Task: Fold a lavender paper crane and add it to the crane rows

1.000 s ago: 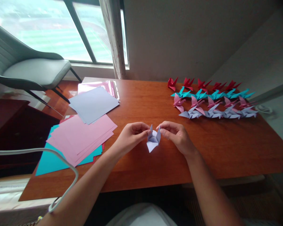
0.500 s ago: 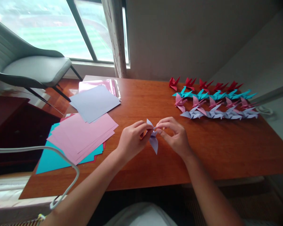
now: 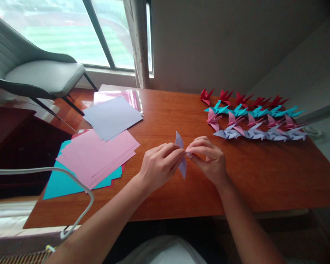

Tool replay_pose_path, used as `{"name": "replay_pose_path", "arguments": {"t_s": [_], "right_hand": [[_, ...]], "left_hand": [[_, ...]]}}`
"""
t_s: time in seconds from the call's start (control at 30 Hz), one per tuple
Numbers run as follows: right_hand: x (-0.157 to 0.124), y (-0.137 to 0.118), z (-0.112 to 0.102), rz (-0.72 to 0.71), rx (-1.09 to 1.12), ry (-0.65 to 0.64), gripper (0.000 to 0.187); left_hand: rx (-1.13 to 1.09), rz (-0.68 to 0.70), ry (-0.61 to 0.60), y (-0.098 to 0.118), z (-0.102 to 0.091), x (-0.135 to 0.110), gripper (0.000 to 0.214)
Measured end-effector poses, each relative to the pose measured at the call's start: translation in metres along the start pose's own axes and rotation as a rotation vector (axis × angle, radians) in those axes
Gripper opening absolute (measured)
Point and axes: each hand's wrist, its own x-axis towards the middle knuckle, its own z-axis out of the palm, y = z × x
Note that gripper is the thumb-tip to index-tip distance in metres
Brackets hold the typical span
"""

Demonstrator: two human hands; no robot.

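A pale lilac paper crane [image 3: 183,168] is held above the table's near middle, its two wings pointing away from me and toward me. My left hand [image 3: 161,163] is closed on the crane's body from the left, its fingers covering much of the middle. From the right, the thumb and fingertips of my right hand [image 3: 207,157] pinch a thin pointed end of the same crane. Fingers hide the rest of the folds.
Rows of folded cranes stand at the right: red [image 3: 206,96], turquoise [image 3: 218,108], pink [image 3: 213,120] and lilac [image 3: 228,132]. Left on the wooden table [image 3: 165,205] lie lilac sheets [image 3: 112,117], pink sheets [image 3: 99,156] and turquoise sheets [image 3: 57,183]. A white cable [image 3: 89,205] crosses the near left corner.
My left hand now covers more of the crane's body, and its wings stand more edge-on. My right hand has shifted slightly right, still pinching the pointed end. The view has moved a little.
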Motion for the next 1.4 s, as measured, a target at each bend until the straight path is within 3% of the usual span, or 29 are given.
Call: {"name": "replay_pose_path", "arguments": {"t_s": [0.27, 0.6, 1.4], "right_hand": [[0.0006, -0.0026, -0.0017, -0.036, -0.012, 0.036, 0.024], [-0.0005, -0.0065, 0.0023, -0.024, -0.166, 0.068, 0.011], [-0.0024, -0.0074, 0.0059, -0.020, -0.207, 0.094, 0.017]], "left_hand": [[-0.119, -0.048, 0.026, -0.0028, -0.0003, -0.0002, 0.013], [0.073, 0.020, 0.069, 0.0020, -0.0039, 0.0001, 0.008], [0.120, -0.016, 0.050, 0.0017, -0.0021, -0.0003, 0.008]]}}
